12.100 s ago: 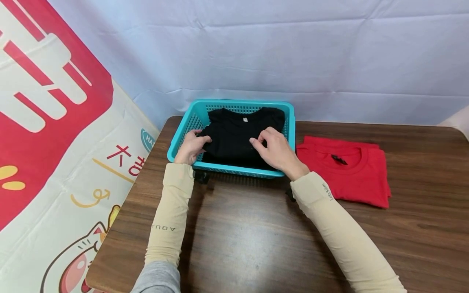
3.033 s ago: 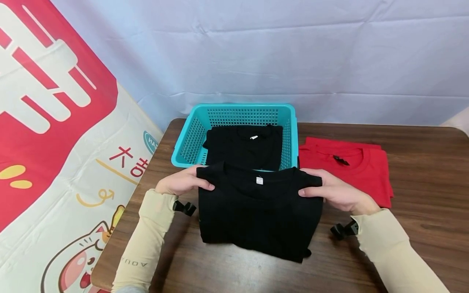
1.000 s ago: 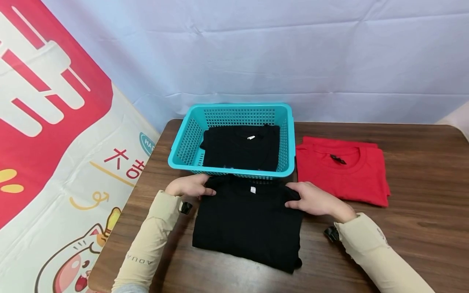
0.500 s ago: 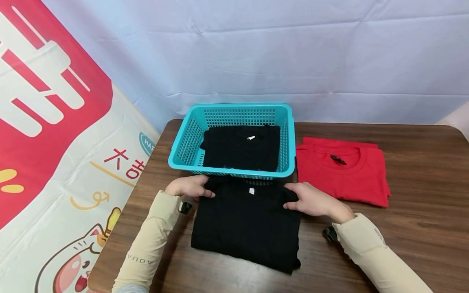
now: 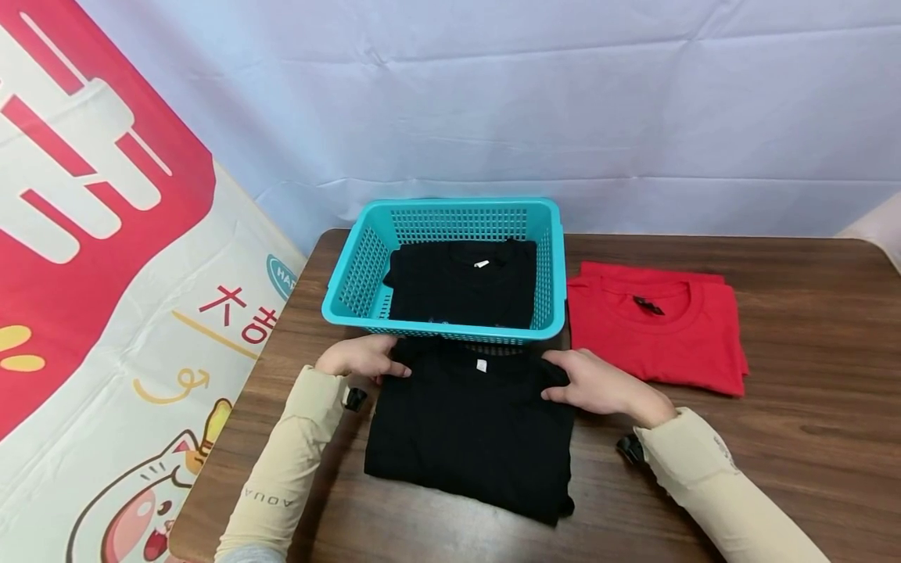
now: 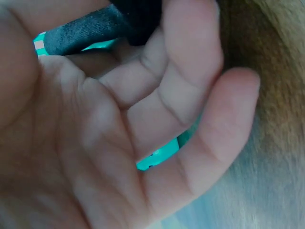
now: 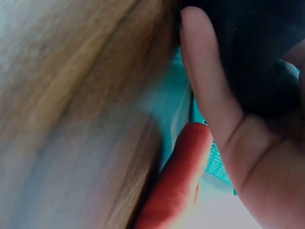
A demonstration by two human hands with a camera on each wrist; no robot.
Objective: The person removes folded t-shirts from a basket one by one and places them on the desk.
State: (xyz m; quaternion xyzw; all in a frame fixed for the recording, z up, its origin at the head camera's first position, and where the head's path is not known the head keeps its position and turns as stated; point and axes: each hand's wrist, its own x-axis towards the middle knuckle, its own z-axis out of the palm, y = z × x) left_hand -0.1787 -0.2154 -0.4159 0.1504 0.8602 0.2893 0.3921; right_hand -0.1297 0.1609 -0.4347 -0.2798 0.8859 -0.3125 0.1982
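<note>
A folded black T-shirt with a small white neck label lies on the table in front of the basket, its collar side against the basket's near wall. My left hand pinches its left shoulder corner, thumb on top; in the left wrist view, several fingers of the hand curl near the black cloth. At the opposite shoulder my right hand pinches the fabric between thumb and fingers. The turquoise basket holds another folded black T-shirt with a white label.
A folded red T-shirt lies right of the basket, close to my right forearm. The wooden table runs to a pale cloth backdrop behind. A printed banner hangs along the left edge.
Earlier both hands were at a black T-shirt inside the basket. Then they held one raised before it; now that shirt is lower, on the table. In the last second it shifted slightly left.
</note>
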